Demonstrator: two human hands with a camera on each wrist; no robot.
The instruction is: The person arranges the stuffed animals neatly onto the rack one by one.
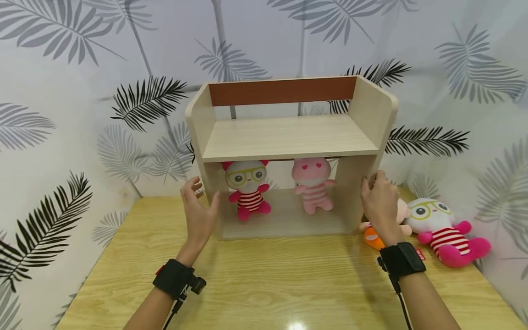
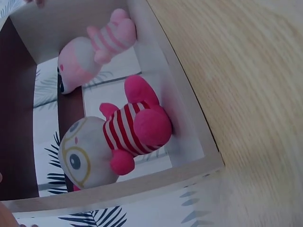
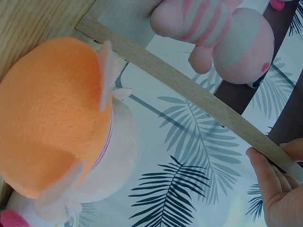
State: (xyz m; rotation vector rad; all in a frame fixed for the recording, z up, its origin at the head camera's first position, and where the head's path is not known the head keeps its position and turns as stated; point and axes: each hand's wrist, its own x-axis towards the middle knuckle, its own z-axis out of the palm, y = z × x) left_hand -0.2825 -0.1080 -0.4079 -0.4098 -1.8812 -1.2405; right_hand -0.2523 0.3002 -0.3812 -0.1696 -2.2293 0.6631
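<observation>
Right hand [image 1: 379, 201] pinches one side of wooden shelf [image 1: 288, 135] between the hands, left hand [image 1: 199, 215] spread wide at the opposite side, contact unclear; best steady both sides evenly so red-striped plush [image 1: 249, 200] and pink plush [image 1: 315, 195] inside don't topple

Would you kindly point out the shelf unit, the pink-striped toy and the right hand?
Shelf unit [image 1: 288, 136], head view: upper board.
Pink-striped toy [image 1: 315, 194], head view: striped belly.
Right hand [image 1: 377, 200], head view: its back.
</observation>
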